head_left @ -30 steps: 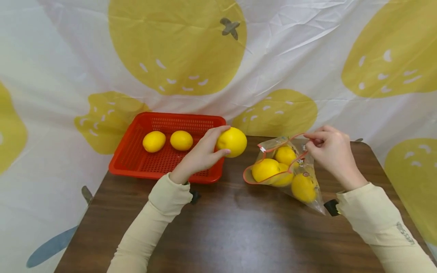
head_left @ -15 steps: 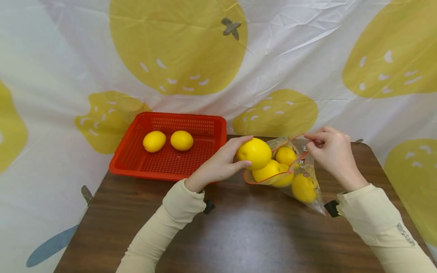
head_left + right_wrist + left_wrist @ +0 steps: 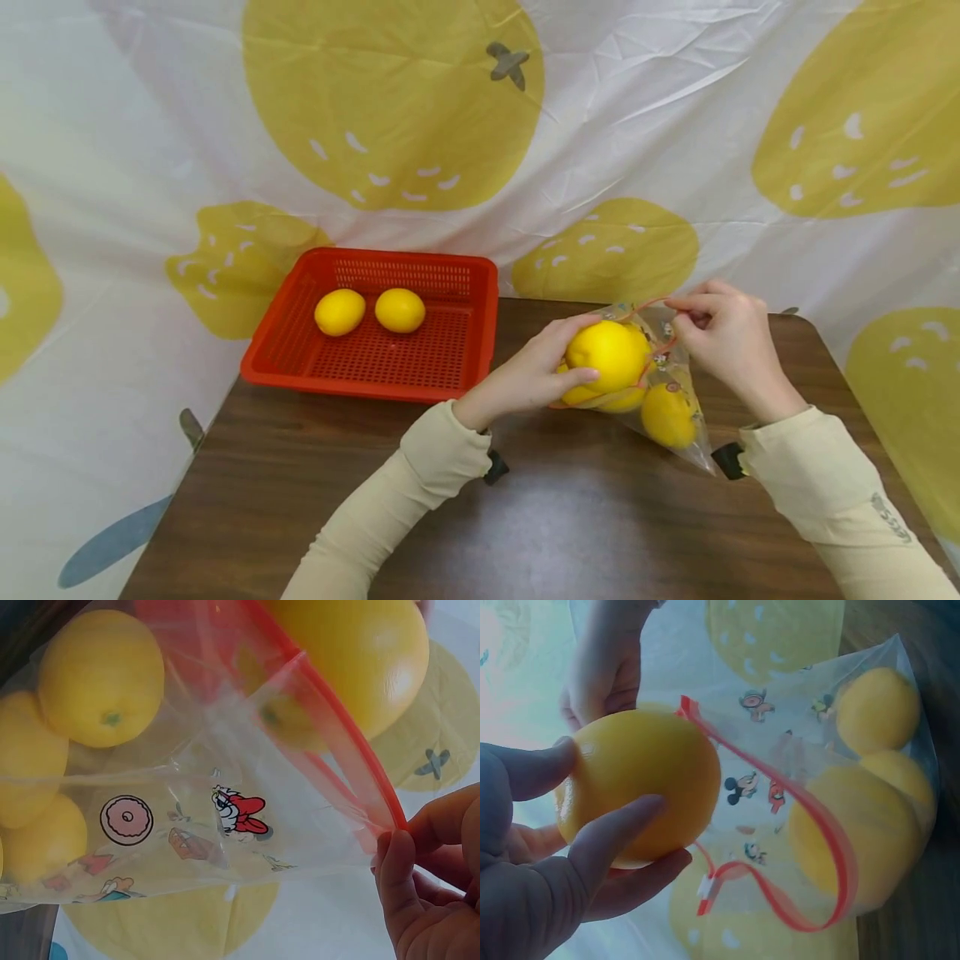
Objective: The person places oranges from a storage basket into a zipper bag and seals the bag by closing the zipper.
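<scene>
In the head view my left hand [image 3: 534, 373] holds a large round yellow citrus fruit [image 3: 611, 357] between thumb and fingers, at the mouth of a clear zip bag [image 3: 699, 450]. My right hand [image 3: 723, 346] pinches the bag's red zip edge at its upper right corner, keeping the mouth apart. Several yellow fruits lie inside the bag, one of them [image 3: 667, 415] near its bottom corner; the held fruit partly hides the others. In the left wrist view the red zip strip [image 3: 826, 825] with its white slider [image 3: 705, 886] curves beside the held fruit. Cartoon figures are printed on the plastic.
A red plastic basket [image 3: 367, 387] stands left of the bag on the brown wooden table [image 3: 525, 517]. It contains two yellow lemons, a left one [image 3: 340, 312] and a right one [image 3: 400, 310]. Behind the table hangs a fruit-print cloth [image 3: 637, 125].
My left hand has carried the round fruit rightward from the basket's right edge to the bag's mouth. The right hand has stayed in place on the bag's edge.
</scene>
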Demonstrator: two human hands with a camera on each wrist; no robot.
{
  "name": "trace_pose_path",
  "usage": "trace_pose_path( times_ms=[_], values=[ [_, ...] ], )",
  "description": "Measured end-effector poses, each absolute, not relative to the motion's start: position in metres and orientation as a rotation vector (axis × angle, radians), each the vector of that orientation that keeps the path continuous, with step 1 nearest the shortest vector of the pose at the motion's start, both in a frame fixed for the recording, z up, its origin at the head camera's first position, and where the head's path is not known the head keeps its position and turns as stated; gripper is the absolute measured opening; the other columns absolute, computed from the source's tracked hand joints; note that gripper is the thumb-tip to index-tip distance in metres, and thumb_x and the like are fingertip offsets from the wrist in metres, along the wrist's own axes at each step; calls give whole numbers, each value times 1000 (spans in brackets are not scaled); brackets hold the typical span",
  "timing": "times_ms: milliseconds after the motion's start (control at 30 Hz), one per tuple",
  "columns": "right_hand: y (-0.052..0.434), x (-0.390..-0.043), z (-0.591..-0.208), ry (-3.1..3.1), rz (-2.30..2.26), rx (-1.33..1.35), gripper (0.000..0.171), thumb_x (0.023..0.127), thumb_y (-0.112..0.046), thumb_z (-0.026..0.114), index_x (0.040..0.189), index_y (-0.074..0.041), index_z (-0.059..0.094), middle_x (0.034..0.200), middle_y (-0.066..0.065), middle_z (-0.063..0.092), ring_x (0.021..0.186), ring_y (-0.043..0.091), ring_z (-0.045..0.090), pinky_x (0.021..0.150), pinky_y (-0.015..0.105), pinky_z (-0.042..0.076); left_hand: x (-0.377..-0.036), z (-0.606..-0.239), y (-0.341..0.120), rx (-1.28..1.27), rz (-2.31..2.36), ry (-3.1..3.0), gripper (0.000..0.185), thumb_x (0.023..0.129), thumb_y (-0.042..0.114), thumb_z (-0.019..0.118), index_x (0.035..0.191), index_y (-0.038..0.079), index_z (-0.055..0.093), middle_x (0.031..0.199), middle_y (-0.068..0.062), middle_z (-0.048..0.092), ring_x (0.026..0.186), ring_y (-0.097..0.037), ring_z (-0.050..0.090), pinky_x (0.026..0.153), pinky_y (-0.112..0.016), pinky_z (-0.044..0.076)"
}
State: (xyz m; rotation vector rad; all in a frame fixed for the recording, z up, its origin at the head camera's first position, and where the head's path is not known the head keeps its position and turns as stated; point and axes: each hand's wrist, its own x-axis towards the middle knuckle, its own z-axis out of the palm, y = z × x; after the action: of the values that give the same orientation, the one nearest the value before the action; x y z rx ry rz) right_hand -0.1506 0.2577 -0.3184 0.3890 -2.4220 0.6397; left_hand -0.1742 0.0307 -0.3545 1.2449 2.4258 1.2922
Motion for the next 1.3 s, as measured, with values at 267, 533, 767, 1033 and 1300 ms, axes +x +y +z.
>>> trace_pose_path(
  times_ms=[267,533,767,1033,1300],
  values=[
    [254,-150,-318,-2384,651,398,18,71,7,58,79,1,73,68,7,61,50,5,39,46,12,28,-178,-361,47,1286,1299,2451,60,85,14,63,135,1,34,138,-13,39,124,-26,36,104,-30,28],
    [252,-152,-319,-2367,650,393,17,71,5,58,77,0,74,68,7,62,49,3,37,45,12,27,-181,-367,56,1359,1283,2519,60,82,13,66,133,-2,37,136,-14,41,127,-24,35,107,-30,22],
    [247,-152,-318,-2353,646,402,16,71,5,58,76,1,73,66,8,62,49,5,38,45,12,27,-180,-369,65,1262,1161,2668,64,82,21,67,137,7,36,135,-13,39,124,-21,36,101,-28,32],
    [244,-155,-312,-2346,673,335,16,73,4,57,75,2,73,68,11,62,51,7,40,47,12,28,-191,-372,81,1221,1153,2674,64,82,22,66,138,11,37,138,-15,34,126,-21,37,92,-22,42],
    [251,-158,-310,-2362,632,248,16,77,-1,56,78,4,72,71,14,59,54,14,43,50,14,28,-204,-368,72,1289,1305,2580,45,83,17,66,124,4,54,130,-12,47,96,-19,57,77,-14,46]
  ],
)
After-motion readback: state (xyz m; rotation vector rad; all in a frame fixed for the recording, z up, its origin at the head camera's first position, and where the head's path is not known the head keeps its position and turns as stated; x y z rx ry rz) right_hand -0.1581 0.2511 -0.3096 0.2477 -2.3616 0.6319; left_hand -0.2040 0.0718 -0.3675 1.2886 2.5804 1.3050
